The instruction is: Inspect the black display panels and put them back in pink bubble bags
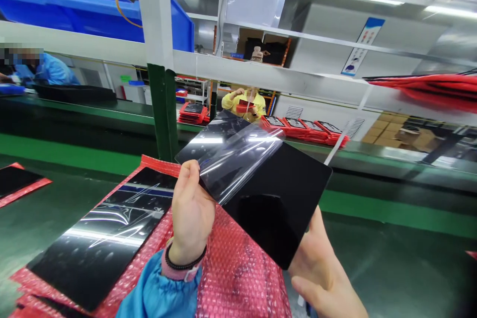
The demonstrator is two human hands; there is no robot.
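Observation:
My right hand [318,263] holds a glossy black glass panel [278,203] from below at its lower right corner, tilted up above the bench. My left hand [191,213], in a blue sleeve with a dark wristband, pinches a clear protective film [227,156] at the panel's left edge. The film is partly peeled and lifts away over the panel's upper left. Under my hands lies red bubble wrap [242,273].
A second black panel with loose film [108,238] lies on red bubble wrap at the left. A green conveyor [372,159] runs across behind, carrying red-wrapped panels [305,129]. A person in yellow [244,102] works opposite; another in blue [44,69] sits far left. A green-and-white post [162,84] stands ahead.

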